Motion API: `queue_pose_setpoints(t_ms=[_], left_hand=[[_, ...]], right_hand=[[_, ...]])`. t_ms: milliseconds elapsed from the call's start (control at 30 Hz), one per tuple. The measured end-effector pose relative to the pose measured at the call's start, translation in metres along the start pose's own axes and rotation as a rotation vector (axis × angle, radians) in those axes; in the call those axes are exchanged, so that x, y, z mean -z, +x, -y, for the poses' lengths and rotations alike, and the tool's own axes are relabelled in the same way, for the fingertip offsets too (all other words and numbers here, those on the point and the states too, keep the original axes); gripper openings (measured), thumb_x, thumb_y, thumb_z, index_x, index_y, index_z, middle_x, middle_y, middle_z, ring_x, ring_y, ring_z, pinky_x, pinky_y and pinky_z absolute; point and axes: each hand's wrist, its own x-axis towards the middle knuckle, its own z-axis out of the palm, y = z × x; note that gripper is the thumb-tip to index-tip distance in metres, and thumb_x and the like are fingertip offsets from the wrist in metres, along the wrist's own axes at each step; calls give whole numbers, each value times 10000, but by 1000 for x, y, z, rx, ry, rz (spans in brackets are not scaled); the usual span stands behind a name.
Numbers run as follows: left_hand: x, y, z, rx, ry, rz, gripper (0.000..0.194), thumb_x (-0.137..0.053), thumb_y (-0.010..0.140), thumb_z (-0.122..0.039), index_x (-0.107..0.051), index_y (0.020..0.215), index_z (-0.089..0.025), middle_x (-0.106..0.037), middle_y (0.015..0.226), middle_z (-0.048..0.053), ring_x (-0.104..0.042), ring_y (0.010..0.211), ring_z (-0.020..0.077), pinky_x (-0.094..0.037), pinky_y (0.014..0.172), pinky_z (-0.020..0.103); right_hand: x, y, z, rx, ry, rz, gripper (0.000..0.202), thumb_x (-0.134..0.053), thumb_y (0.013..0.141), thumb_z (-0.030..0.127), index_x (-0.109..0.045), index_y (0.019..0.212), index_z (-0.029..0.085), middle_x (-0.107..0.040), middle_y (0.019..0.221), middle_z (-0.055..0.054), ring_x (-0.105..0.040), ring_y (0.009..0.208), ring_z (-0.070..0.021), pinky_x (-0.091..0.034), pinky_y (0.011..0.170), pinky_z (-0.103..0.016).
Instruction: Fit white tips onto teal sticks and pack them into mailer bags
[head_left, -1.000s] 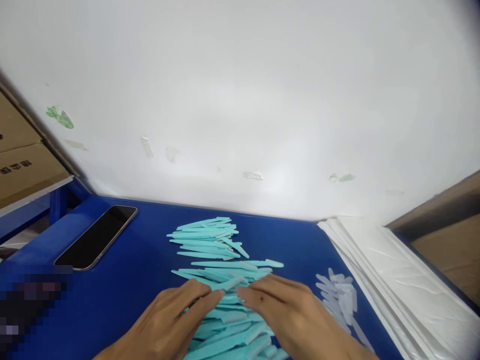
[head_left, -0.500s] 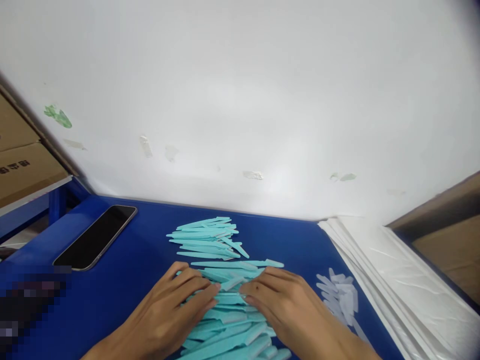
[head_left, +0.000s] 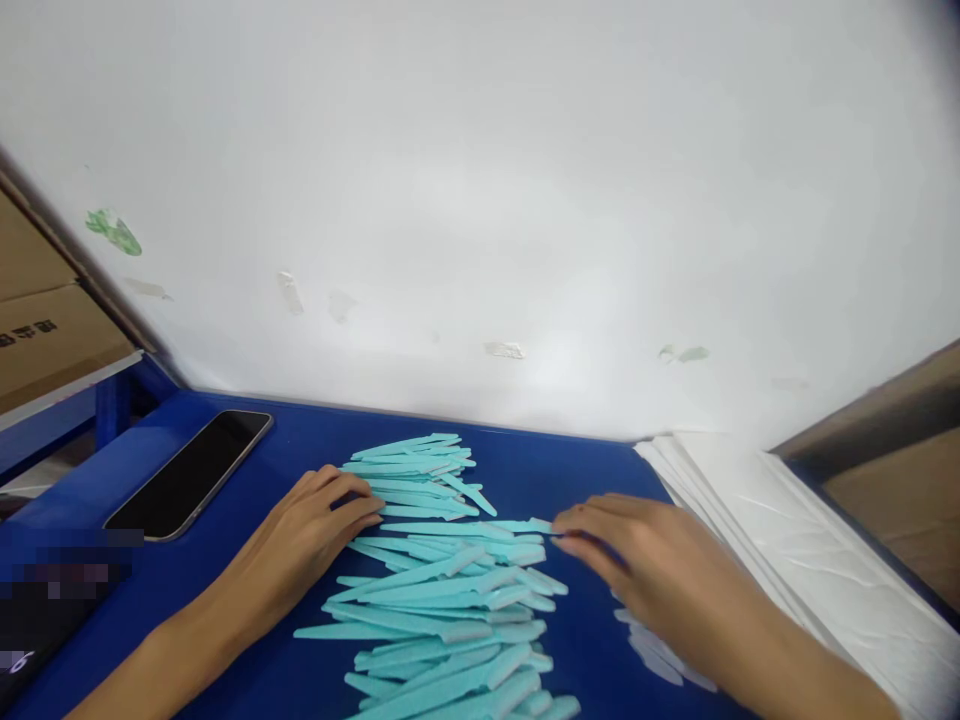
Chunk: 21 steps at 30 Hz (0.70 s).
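Many flat turquoise sticks with wider ends (head_left: 442, 590) lie in a long loose pile on the blue table. Beyond them is a smaller turquoise bunch (head_left: 420, 465). My left hand (head_left: 322, 520) touches the left ends of that far bunch, its fingers closed together; whether it grips a stick is hidden. At the right, my right hand (head_left: 615, 540) has its thumb and fingertips pinched on the end of one turquoise stick (head_left: 480, 529) that lies between the two groups. Several whitish translucent pieces (head_left: 656, 650) lie partly under my right forearm.
A black phone (head_left: 191, 475) lies on the blue table (head_left: 255, 560) at the left. White flat sheets (head_left: 810, 550) are stacked at the right edge. A white wall (head_left: 480, 200) rises behind. Cardboard boxes (head_left: 60, 340) stand at the far left, and a blurred dark object is at lower left.
Both hands have moved apart and away from the middle of the near pile, the left one up and left, the right one up and right. More turquoise sticks are uncovered and lie rearranged.
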Motion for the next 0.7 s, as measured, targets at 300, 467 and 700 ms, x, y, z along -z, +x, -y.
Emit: queue_pose_setpoints(t_ms=[300, 467, 700], left_hand=[[12, 0, -13, -37, 193, 140, 414, -382, 976, 8, -686, 1122, -232, -691, 1110, 74, -615, 1061, 239, -440, 941, 388], [12, 2, -18, -85, 320, 144, 483, -365, 900, 85, -667, 1145, -202, -686, 1098, 91, -620, 1090, 268, -451, 973, 414], [6, -3, -14, -60, 275, 127, 443, -381, 908, 52, -631, 1170, -204, -702, 1102, 71, -644, 1014, 254, -465, 947, 416]], right_hand=[[3, -20, -36, -333, -244, 334, 192, -727, 766, 102, -768, 756, 288, -768, 719, -45, -751, 656, -293, -266, 516, -292], [-4, -14, -27, -312, -222, 341, 225, -702, 760, 47, -717, 667, 251, -753, 669, -52, -748, 635, -298, -208, 503, -295], [-12, -8, -24, -276, -324, 361, 258, -638, 826, 55, -650, 641, 234, -725, 642, -52, -739, 628, -276, -128, 494, -329]])
